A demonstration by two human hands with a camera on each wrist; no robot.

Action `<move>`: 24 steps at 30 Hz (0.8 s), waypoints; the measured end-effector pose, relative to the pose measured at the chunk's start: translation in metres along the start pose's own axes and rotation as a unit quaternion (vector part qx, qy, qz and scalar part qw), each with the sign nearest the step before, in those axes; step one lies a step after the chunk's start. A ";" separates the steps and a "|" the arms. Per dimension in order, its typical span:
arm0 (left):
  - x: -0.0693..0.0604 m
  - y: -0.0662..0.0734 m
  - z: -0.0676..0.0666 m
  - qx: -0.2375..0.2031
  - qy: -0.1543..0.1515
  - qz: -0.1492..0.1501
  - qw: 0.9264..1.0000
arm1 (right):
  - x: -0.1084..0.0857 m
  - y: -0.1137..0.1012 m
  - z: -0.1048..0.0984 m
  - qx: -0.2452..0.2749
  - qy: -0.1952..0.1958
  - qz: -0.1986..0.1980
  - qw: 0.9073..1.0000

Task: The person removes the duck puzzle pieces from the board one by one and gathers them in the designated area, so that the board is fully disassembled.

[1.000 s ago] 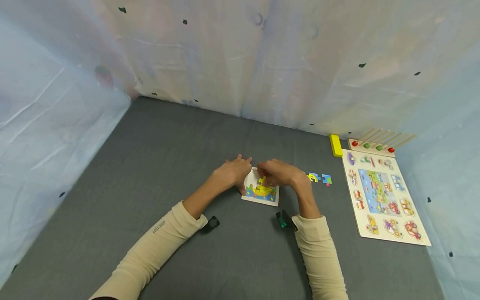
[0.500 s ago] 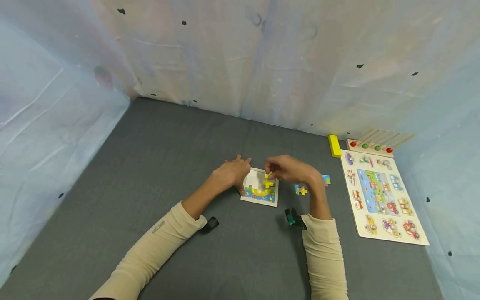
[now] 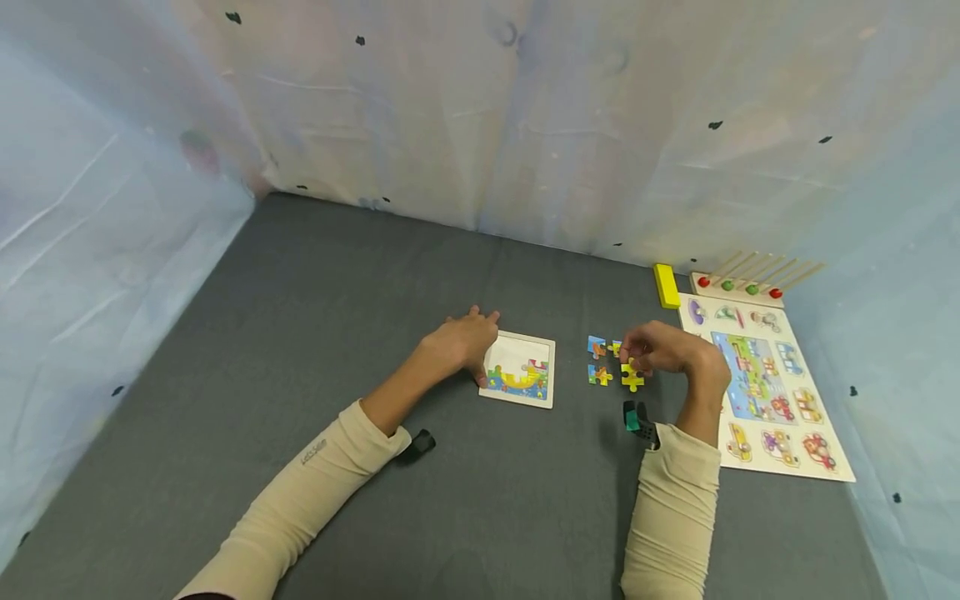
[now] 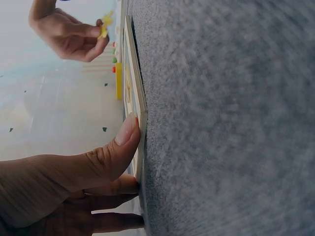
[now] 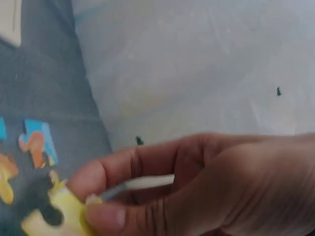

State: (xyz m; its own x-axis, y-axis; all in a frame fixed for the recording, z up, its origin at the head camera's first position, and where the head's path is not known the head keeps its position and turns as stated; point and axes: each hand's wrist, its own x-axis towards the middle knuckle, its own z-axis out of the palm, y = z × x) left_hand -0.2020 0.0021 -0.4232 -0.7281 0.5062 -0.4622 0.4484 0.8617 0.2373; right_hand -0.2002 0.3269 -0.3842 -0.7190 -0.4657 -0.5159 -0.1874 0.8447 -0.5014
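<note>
While the left hand lies with fingers apart and thumb against the left edge of the tray, light, even pressure seems best for keeping its fitted pieces undisturbed. Farther right, the right hand pinches a yellow piece beside the loose pieces; blur up close hides its exact tilt, but holding it level by its edges should serve well. Beyond are a picture board and a yellow block.

Here's the grey surface, cloth by the look of it: puzzle tray near the middle, loose jigsaw pieces nearby, then yellow block, peg rack, picture board rightward!
</note>
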 end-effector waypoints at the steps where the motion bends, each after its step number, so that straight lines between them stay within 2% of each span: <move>1: 0.000 -0.001 0.000 0.000 -0.002 -0.001 1.000 | 0.001 0.003 0.001 0.000 -0.004 0.005 1.000; 8: 0.001 -0.003 0.000 -0.006 -0.002 -0.003 1.000 | 0.009 0.013 0.000 -0.001 -0.017 0.031 0.999; 15: 0.000 -0.001 0.000 -0.005 -0.001 -0.001 1.000 | 0.008 0.010 -0.002 0.007 -0.033 0.080 0.996; 24: 0.000 -0.001 0.001 -0.002 -0.001 -0.002 1.000 | 0.010 0.004 -0.001 -0.004 -0.039 0.108 0.993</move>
State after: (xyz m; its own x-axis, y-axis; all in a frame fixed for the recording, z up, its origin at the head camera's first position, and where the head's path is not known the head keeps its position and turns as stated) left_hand -0.2026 0.0011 -0.4243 -0.7288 0.5030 -0.4646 0.4439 0.8637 0.2388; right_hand -0.2083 0.3260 -0.3908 -0.6893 -0.2920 -0.6630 -0.0396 0.9290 -0.3681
